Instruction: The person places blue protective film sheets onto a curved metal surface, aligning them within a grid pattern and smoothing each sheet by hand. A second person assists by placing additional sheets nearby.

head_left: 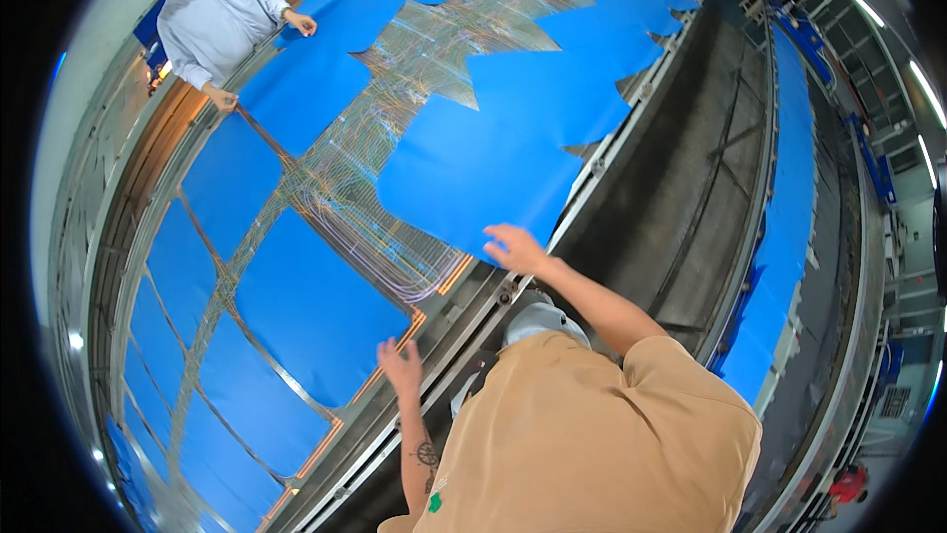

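Observation:
My left hand (400, 367) hovers by the table's near edge, fingers apart and holding nothing. Just beyond it lies a flat blue sheet (306, 306) with rounded corners. Farther along the edge, my right hand (515, 249) reaches over the lower corner of another blue sheet (473, 178). Its fingers are stretched out; whether they touch that sheet I cannot tell. The second sheet overlaps more sheets behind it, with a jagged outline. Between the rows, thin coloured lines run across a greyish surface (360, 203).
A co-worker (212, 15) in a pale top stands across the table, both hands at the far sheets. Along the near side runs a metal rail (592, 173). To the right are a dark lower bed (681, 168) and another line of blue sheets (779, 227).

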Demonstrator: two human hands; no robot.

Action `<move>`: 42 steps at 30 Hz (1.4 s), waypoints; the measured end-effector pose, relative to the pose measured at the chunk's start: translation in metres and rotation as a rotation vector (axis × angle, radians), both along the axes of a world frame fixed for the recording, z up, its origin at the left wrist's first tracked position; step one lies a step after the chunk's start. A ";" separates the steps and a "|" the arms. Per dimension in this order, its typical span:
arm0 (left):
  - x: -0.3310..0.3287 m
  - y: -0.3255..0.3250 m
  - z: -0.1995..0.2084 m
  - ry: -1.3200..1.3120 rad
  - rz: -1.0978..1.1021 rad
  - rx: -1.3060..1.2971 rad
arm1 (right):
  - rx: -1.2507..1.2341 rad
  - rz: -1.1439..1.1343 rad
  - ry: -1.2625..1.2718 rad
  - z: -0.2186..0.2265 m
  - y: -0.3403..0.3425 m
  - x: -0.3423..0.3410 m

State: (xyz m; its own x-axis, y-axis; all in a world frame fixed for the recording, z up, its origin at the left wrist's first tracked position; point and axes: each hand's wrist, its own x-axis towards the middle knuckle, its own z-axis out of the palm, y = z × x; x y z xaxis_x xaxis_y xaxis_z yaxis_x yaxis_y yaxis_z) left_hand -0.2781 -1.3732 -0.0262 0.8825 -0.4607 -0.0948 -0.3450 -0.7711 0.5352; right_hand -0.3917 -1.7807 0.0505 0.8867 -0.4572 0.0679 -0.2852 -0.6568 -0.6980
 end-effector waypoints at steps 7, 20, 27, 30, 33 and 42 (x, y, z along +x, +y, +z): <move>-0.054 -0.212 0.042 0.468 0.048 -0.285 | 0.027 -0.166 -0.032 -0.017 -0.230 0.109; -0.102 -0.371 0.056 0.490 0.695 -0.558 | -0.015 0.008 0.566 -0.058 -0.315 0.218; -0.135 -0.383 0.040 0.937 0.993 -0.941 | 0.250 0.201 0.239 -0.047 -0.328 0.281; -0.124 -0.381 0.064 0.872 0.918 -0.922 | 0.038 0.340 0.355 -0.039 -0.344 0.305; -0.100 -0.355 0.132 0.851 0.959 -1.062 | -0.015 0.350 0.311 0.010 -0.299 0.288; -0.057 -0.289 0.252 0.654 0.861 -0.886 | 0.255 0.343 0.191 0.149 -0.298 0.311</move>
State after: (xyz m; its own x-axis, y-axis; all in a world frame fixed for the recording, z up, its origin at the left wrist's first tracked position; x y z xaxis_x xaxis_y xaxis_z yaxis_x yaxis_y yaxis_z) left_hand -0.3355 -1.6620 0.2258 0.8247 0.0740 -0.5607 0.5570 0.0652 0.8279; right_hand -0.0803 -2.0783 0.1998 0.9753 -0.1160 -0.1879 -0.2206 -0.5497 -0.8057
